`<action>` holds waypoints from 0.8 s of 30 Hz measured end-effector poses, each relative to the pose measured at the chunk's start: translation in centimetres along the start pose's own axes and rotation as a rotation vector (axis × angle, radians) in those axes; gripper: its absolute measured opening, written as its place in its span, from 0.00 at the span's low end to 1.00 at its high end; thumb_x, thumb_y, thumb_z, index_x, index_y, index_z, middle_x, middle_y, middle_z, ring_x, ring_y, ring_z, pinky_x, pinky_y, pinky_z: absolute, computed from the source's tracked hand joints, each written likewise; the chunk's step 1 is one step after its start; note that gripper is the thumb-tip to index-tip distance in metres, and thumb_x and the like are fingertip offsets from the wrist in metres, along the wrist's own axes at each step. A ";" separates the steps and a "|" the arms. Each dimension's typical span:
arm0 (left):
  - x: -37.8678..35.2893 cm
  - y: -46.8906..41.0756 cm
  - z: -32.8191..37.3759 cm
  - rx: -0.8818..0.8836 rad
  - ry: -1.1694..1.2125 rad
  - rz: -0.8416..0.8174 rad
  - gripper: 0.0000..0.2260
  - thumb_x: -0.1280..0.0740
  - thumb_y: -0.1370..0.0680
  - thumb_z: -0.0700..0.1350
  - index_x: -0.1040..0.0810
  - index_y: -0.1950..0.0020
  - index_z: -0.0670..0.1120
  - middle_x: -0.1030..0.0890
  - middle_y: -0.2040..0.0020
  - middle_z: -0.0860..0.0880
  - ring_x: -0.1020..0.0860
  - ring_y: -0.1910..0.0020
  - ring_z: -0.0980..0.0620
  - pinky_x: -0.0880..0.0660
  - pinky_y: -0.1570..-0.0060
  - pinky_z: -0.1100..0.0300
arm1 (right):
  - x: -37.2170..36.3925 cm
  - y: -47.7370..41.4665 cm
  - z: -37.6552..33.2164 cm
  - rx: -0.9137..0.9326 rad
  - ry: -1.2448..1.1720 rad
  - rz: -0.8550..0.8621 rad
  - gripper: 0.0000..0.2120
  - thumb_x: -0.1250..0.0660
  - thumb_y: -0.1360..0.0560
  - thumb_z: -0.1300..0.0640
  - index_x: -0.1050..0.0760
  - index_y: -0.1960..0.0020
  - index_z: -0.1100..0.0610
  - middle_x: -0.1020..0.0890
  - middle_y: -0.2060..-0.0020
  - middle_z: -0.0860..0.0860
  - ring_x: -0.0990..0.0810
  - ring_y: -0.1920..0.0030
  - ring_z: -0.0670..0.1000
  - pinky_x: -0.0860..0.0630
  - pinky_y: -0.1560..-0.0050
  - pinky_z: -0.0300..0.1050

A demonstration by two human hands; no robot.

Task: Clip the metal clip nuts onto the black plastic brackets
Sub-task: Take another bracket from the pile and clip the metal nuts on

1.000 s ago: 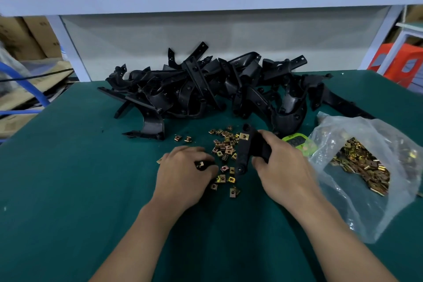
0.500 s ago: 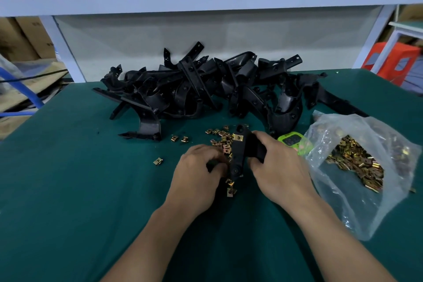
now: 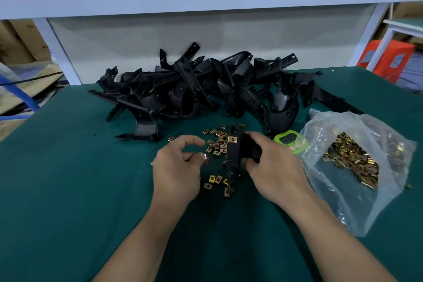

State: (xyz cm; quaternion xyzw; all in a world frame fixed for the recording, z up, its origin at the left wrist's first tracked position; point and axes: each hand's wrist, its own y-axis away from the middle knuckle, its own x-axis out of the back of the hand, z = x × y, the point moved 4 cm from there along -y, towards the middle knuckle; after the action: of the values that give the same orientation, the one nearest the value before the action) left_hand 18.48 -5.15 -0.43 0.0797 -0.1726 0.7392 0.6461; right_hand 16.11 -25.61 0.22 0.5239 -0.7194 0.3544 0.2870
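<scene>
Your right hand (image 3: pixel 278 167) grips bracket (image 3: pixel 233 160), edge turned left, likely for feeding | one clip nut (image 3: pixel 232 139) seated | left hand (image 3: pixel 177 167) curled beside loose clip nuts (image 3: pixel 216 145) (pinching one? can't tell)

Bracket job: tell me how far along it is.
Done: one clip nut sits clipped near the far end of the held bracket. In hand: the right hand grips that bracket; the left hand hovers beside it, fingers curled, and whether it holds a nut is unclear. Left: the pile of brackets behind appears unfitted, with loose clip nuts and a bag of more waiting.
</scene>
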 end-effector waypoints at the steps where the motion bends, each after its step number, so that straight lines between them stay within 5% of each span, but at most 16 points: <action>1: 0.1 0.0 0.1 -0.013 0.014 0.017 0.13 0.29 0.21 0.39 0.20 0.54 0.59 0.15 0.67 0.52 0.36 0.81 0.58 0.33 0.80 0.63 | 0.0 0.0 0.0 0.003 -0.004 -0.001 0.24 0.31 0.25 0.53 0.29 0.32 0.37 0.22 0.56 0.39 0.24 0.57 0.50 0.30 0.59 0.45; 5: 0.0 0.7 0.6 -0.050 0.059 0.070 0.11 0.30 0.21 0.43 0.18 0.52 0.61 0.14 0.61 0.60 0.19 0.68 0.60 0.24 0.68 0.67 | 0.0 0.1 0.1 0.004 0.010 0.009 0.25 0.31 0.25 0.53 0.30 0.31 0.37 0.22 0.55 0.40 0.25 0.57 0.50 0.30 0.58 0.45; 8: -0.5 0.9 0.6 -0.063 0.043 0.019 0.14 0.29 0.23 0.39 0.15 0.56 0.60 0.14 0.59 0.64 0.17 0.56 0.65 0.24 0.58 0.72 | 0.0 0.1 0.1 0.009 0.001 0.003 0.24 0.30 0.25 0.53 0.29 0.31 0.38 0.22 0.55 0.40 0.24 0.56 0.50 0.28 0.57 0.45; 13: -0.8 0.8 0.6 -0.056 0.029 -0.038 0.14 0.25 0.24 0.42 0.14 0.57 0.64 0.15 0.60 0.64 0.18 0.58 0.66 0.28 0.60 0.76 | -0.1 0.2 -0.3 0.020 0.007 -0.021 0.23 0.31 0.25 0.53 0.29 0.33 0.38 0.20 0.55 0.42 0.21 0.55 0.53 0.21 0.54 0.50; 17: -0.8 0.8 0.4 -0.078 -0.018 -0.019 0.14 0.33 0.18 0.42 0.16 0.53 0.62 0.19 0.64 0.62 0.24 0.68 0.63 0.32 0.69 0.73 | -0.2 0.5 -0.8 0.062 0.031 -0.007 0.24 0.31 0.25 0.54 0.29 0.33 0.37 0.24 0.60 0.40 0.23 0.58 0.51 0.25 0.57 0.47; 21: -1.0 0.7 0.4 -0.135 -0.096 -0.049 0.14 0.37 0.16 0.41 0.16 0.42 0.57 0.20 0.53 0.59 0.23 0.56 0.63 0.32 0.60 0.74 | -0.4 0.5 -0.9 0.083 0.054 -0.011 0.24 0.31 0.25 0.53 0.29 0.32 0.39 0.23 0.58 0.41 0.23 0.58 0.52 0.25 0.57 0.48; 24: -1.0 0.7 0.3 -0.123 -0.087 -0.028 0.15 0.32 0.19 0.41 0.18 0.36 0.58 0.19 0.55 0.60 0.23 0.55 0.66 0.31 0.58 0.77 | -0.5 0.6 -1.0 0.096 0.060 -0.007 0.23 0.31 0.26 0.53 0.29 0.33 0.39 0.23 0.59 0.41 0.22 0.58 0.53 0.26 0.58 0.48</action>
State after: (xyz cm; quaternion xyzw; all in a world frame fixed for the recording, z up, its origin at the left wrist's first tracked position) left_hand 17.87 -6.29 -0.60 0.0743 -0.2441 0.7140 0.6520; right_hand 15.71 -24.38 0.28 0.5288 -0.6907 0.4031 0.2843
